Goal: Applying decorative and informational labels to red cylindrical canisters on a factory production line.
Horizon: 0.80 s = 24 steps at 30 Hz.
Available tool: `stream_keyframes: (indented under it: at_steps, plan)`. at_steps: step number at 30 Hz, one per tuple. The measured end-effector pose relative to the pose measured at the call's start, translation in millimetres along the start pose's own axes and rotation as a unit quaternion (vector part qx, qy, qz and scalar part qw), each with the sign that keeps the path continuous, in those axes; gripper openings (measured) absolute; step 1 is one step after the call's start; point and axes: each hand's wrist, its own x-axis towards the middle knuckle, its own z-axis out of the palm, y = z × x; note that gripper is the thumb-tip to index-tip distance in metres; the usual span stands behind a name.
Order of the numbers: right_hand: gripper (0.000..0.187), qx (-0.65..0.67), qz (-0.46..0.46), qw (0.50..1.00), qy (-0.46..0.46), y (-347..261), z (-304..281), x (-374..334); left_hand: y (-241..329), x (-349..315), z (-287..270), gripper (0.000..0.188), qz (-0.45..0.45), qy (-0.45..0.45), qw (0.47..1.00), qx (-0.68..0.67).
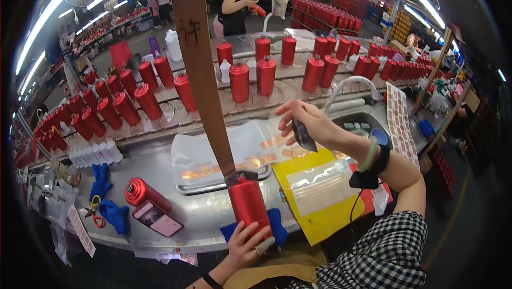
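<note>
My left hand [249,245] wraps round the lower part of a red metallic bottle [247,199], which leans over a blue cloth [278,225] at the front edge of the metal table. My right hand [311,121] is raised above the table, fingers loosely curled, with a dark flat piece [304,136] held against the palm. Below it lies a translucent sheet with gold-coloured labels [256,162], spread over a metal tray [200,188]. A brown upright strip [205,91] crosses the view and hides part of the scene down to the bottle's top.
A clear plastic sheet [320,186] rests on a yellow board [290,174] at right. Left are another red bottle [146,194], a phone [158,218], scissors [96,211] and white small bottles [96,154]. Red bottles [266,75] line the conveyor behind. A person [237,3] stands beyond.
</note>
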Motion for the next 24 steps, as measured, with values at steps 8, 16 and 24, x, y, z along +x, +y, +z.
stream_keyframes:
  at_steps: [8, 16, 24]
  plan:
    - [0.054, 0.084, 0.013, 0.996, 0.022, 40.1, 59.7, -156.4, 9.7, 10.0, -15.2, 0.032, -0.01, -0.031, 0.999, 0.011]
    - [0.061, 0.169, -0.031, 0.973, 0.156, 96.3, 110.4, -204.5, 6.6, 31.6, -24.2, 0.028, 0.008, -0.055, 0.998, 0.0]
    - [0.058, 0.111, -0.059, 0.974, 0.191, 119.5, 117.5, -201.9, 19.7, 8.0, -13.3, 0.026, -0.075, 0.016, 0.997, 0.031]
